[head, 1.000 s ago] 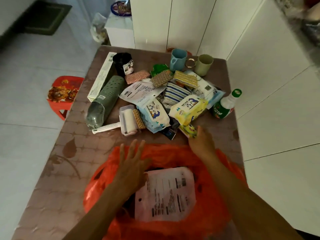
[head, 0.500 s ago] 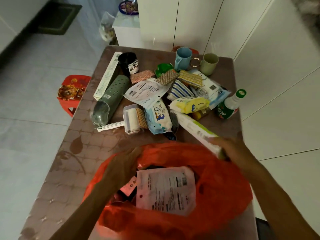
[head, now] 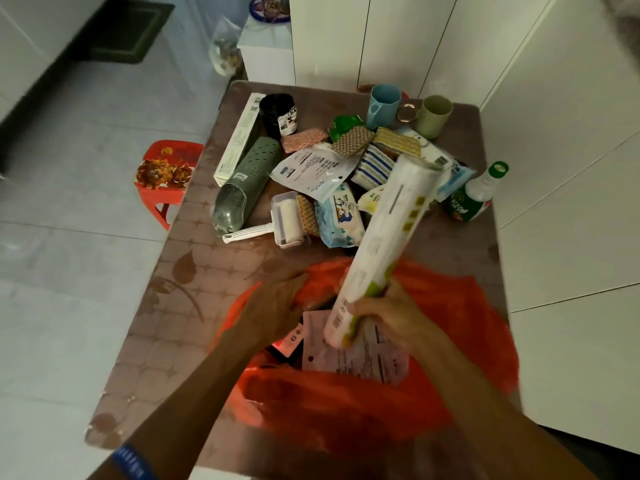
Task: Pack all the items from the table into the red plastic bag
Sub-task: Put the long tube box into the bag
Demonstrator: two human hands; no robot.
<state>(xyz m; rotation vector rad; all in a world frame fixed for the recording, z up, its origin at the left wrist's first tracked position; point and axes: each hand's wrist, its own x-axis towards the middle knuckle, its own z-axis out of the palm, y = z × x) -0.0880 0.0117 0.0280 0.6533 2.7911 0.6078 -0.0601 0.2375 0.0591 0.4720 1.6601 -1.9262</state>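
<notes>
1. Red plastic bag (head: 450, 341): thin, crinkly orange-red film, sits at the near edge of the surface (head: 166, 306), mouth gaping upward.
2. Inside the bag: flat white pouch (head: 356, 358) with rows of small black print, too blurred to read; a small pink-and-white tag (head: 291, 339) beside it.
3. Right hand (head: 391, 317): fingers curled round the lower end of a long white box (head: 388, 244), held tilted over the bag mouth, top end leaning away toward the pile. Box has a lime-green edge and a column of small olive squares; text unreadable.
4. Left hand (head: 277, 306): over the bag's left rim, fingers bent at the film; motion blur, can't tell if it really pinches it. Blue band (head: 130, 462) on that wrist.
5. Pile on the far half of the surface: green perforated bottle sleeve (head: 242, 188) lying down, lint roller (head: 277, 223), wet-wipes pack (head: 339, 216) with cartoon print, white printed pouch (head: 311, 168), striped cloth (head: 375, 168), long white carton (head: 239, 136), black cup (head: 277, 114), blue mug (head: 382, 105), pale green mug (head: 433, 116), green-capped bottle (head: 478, 192) with green label, writing not legible.
6. Red stool (head: 166, 174) on the floor left of the surface.
</notes>
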